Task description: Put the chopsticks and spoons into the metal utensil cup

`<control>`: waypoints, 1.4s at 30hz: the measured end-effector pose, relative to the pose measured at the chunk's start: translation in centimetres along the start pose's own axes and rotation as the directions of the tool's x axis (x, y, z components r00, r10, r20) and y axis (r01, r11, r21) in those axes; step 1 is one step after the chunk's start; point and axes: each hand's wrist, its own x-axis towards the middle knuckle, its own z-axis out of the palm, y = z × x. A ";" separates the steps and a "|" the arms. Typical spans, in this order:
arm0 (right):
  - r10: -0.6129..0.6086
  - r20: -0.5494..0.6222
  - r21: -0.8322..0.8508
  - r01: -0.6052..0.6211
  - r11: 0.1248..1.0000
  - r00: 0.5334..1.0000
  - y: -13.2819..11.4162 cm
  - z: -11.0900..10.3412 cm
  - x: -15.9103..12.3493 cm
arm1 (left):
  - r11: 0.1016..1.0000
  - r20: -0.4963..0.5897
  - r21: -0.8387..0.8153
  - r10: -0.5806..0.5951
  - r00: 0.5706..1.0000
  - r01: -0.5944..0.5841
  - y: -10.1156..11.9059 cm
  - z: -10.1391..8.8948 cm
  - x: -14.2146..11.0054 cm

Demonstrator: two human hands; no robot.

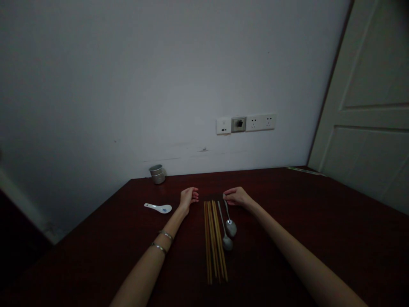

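My right hand (237, 196) pinches the top end of a metal spoon's handle; that spoon (231, 228) lies with its bowl toward me. Close along its left side is a second metal spoon (227, 243), with a longer, thinner handle. Several wooden chopsticks (213, 241) lie side by side just left of the spoons, pointing toward me. My left hand (189, 197) rests on its side beyond the chopsticks' upper left end, fingers loosely bent and slightly apart, with nothing seen in it. A white soup spoon (162, 209) with a blue mark lies left of this hand.
A grey metal cup (157, 174) stands at the table's back left, by the wall. The dark red table (306, 213) meets the white wall, where sockets and a switch (239, 124) are mounted. A flat strip (305, 171) lies at the back right, near a pale panelled door (367, 94).
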 end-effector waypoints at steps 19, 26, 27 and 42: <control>-0.076 -0.036 -0.501 0.048 0.864 0.996 0.5 1.3 0.2 | 1.000 0.019 0.023 0.007 1.000 -0.008 -0.3 -0.1 0.3; -0.061 0.010 -0.567 0.056 0.822 0.998 0.1 1.4 -0.7 | 1.000 0.018 0.019 -0.003 1.000 0.002 -0.2 -0.1 0.1; -0.053 0.009 -0.566 0.048 0.823 0.999 0.1 1.4 -0.7 | 1.000 0.019 0.019 -0.004 1.000 0.004 -0.1 -0.1 0.1; 0.054 0.003 -0.502 -0.046 0.864 0.999 0.1 1.5 -0.4 | 0.999 0.029 0.028 0.020 0.999 -0.021 0.0 0.0 -0.2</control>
